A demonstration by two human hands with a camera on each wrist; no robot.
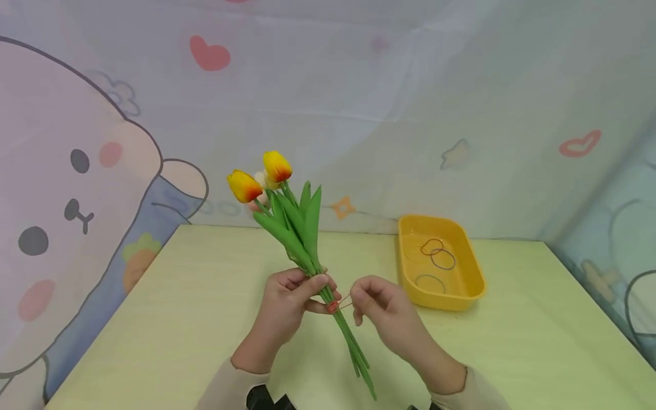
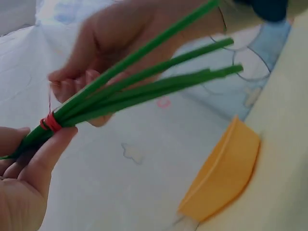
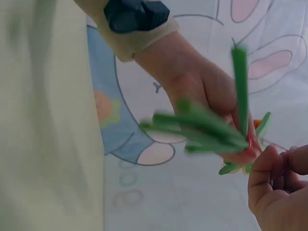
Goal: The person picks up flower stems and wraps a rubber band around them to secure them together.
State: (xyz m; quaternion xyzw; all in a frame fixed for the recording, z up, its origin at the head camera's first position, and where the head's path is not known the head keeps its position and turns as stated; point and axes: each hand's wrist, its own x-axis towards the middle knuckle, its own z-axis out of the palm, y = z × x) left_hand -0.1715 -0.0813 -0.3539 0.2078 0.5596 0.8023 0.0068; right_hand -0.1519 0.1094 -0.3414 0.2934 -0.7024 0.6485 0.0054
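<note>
A small bunch of artificial tulips point(image 1: 309, 228), yellow and orange with green leaves, is held above the table by my left hand point(image 1: 287, 302). Its fingers and thumb grip the stems point(image 2: 139, 79) below the leaves. Just under that grip a red rubber band point(image 2: 50, 122) is wound round the stems. My right hand point(image 1: 386, 310), to the right of the stems, pinches a loop of this band between thumb and fingertips and draws it out taut to the side. In the right wrist view the stem ends point toward the camera and look blurred.
A yellow tray point(image 1: 474, 276) stands at the back right of the pale green table point(image 1: 538, 319), with several loose rubber bands point(image 1: 442, 259) in it. Behind the table hangs a printed cloth point(image 1: 328, 85) with a cartoon animal and hearts. A dark cable point(image 1: 629, 302) shows at the far right.
</note>
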